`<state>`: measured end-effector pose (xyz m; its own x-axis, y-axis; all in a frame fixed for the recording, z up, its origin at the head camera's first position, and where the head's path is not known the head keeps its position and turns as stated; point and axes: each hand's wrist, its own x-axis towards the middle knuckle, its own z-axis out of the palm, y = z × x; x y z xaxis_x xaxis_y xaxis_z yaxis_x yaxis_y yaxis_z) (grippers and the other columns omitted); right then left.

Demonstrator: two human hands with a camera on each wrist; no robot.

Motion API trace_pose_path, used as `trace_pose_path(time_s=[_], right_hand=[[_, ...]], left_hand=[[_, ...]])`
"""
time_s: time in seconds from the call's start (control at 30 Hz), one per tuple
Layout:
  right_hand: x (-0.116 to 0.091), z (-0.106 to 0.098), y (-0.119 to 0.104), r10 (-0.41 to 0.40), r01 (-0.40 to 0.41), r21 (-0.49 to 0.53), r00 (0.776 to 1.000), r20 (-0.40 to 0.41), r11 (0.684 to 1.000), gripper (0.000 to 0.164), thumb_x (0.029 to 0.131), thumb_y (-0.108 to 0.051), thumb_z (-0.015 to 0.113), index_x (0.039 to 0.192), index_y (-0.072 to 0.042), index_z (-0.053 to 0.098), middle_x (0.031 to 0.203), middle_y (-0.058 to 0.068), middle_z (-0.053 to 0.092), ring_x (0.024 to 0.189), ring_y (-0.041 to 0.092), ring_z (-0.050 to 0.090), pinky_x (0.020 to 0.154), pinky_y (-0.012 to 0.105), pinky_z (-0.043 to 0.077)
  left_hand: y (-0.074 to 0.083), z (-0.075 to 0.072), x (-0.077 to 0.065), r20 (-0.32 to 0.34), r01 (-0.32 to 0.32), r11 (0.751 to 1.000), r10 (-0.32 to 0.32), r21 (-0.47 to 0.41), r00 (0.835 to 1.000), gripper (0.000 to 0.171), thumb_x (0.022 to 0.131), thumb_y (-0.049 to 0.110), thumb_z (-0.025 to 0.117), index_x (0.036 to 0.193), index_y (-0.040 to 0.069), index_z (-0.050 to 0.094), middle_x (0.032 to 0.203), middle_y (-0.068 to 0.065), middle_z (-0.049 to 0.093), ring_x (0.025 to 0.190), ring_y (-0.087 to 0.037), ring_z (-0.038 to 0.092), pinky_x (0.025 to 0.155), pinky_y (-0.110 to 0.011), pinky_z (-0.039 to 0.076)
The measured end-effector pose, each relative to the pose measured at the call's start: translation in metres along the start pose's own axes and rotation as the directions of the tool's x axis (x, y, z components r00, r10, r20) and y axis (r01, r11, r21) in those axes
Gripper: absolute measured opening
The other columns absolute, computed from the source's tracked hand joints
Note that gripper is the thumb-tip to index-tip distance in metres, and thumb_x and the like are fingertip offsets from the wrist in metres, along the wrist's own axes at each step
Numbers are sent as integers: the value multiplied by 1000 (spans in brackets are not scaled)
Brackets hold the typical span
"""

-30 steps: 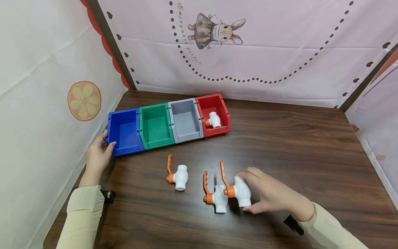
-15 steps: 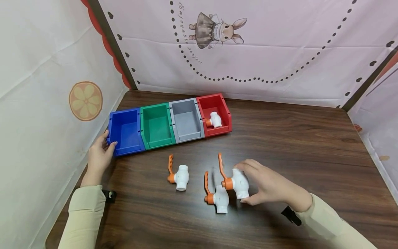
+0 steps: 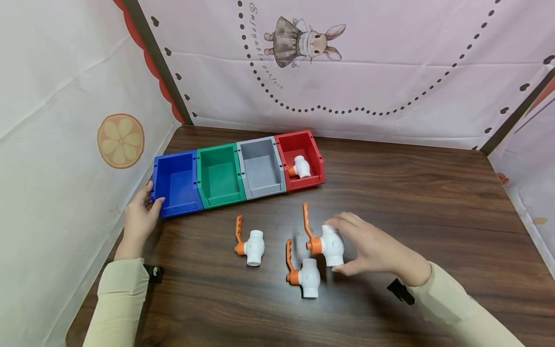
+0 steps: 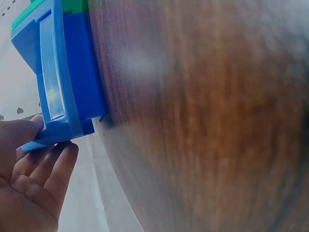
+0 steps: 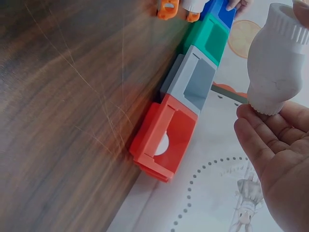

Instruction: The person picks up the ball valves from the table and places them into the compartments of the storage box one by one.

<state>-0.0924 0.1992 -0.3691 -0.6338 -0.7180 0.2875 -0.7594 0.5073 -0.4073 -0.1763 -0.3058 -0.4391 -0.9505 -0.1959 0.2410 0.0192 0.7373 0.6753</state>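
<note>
Right hand (image 3: 368, 248) and left hand (image 3: 140, 212) are both occupied: the right holds the held valve (image 3: 332, 246) end to end, fingers at its far end and thumb at its near end, spread to the length of the white body, while the left pinches the outer side of the blue bin (image 3: 178, 185), thumb over the edge and fingers below.

The held valve is beyond the near valve (image 3: 310, 278), short of the red bin (image 3: 292, 143). Its long axis runs from near to far, the far end leaning slightly left. Its orange stem points left, and its handle (image 3: 306, 220) reaches away from the person, also leaning a little left. It appears to be off the worktop (image 3: 412, 193), though the head view makes its height hard to judge.

The near valve and the left valve (image 3: 255, 248) lie on the worktop, well apart, their bodies on much the same axis, stems to the left and handles pointing away.

Blue bin, green bin (image 3: 220, 176), grey bin (image 3: 261, 166) and red bin adjoin in a row, the red end set farther back. A small valve (image 3: 302, 166) lies inside the red bin, its orange part to the left.
</note>
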Motion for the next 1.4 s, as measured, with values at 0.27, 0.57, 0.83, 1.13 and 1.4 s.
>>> trace_pose_path(time_s=[0.27, 0.57, 0.83, 1.13, 1.4], right_hand=[[11, -5, 1, 42, -42, 2, 999, 25, 999, 81, 59, -33, 88, 124, 0, 51, 117, 4, 56, 104, 12, 51, 84, 32, 55], [21, -7, 2, 49, -49, 5, 998, 37, 999, 81, 60, -32, 88, 124, 2, 51, 119, 7, 56, 105, 15, 51, 86, 34, 55], [29, -12, 5, 31, -30, -19, 999, 42, 999, 82, 59, -30, 89, 124, 3, 52, 119, 9, 56, 106, 18, 53, 87, 36, 54], [37, -14, 5, 67, -67, -12, 994, 90, 998, 80, 63, -31, 87, 126, -1, 51, 122, 7, 55, 106, 16, 52, 86, 34, 56], [43, -12, 9, -4, 6, -25, 997, 71, 1000, 81, 61, -33, 88, 124, 2, 52, 120, 8, 56, 107, 16, 52, 88, 35, 54]], left_hand=[[0, 0, -1, -15, -6, 1000, 7, 12, 1000, 53, 91, 4, 61, 140, -3, 42, 136, -28, 49, 112, -46, 57, 90, -53, 47], [-2, 0, -1, -24, -17, 1000, 18, 12, 1000, 53, 90, 3, 61, 139, -5, 43, 134, -29, 50, 110, -46, 57, 89, -53, 47], [-1, 0, -1, -22, -30, 1000, 30, 0, 999, 52, 90, 2, 62, 138, -6, 44, 135, -29, 50, 110, -48, 57, 89, -53, 46], [-2, 1, -1, -10, -44, 999, 44, 5, 999, 52, 90, 2, 62, 138, -7, 44, 135, -29, 49, 111, -48, 56, 90, -53, 48], [-4, -1, -2, 6, -30, 999, 29, 13, 1000, 52, 93, 5, 59, 141, -5, 40, 136, -30, 47, 112, -49, 55, 90, -54, 48]])
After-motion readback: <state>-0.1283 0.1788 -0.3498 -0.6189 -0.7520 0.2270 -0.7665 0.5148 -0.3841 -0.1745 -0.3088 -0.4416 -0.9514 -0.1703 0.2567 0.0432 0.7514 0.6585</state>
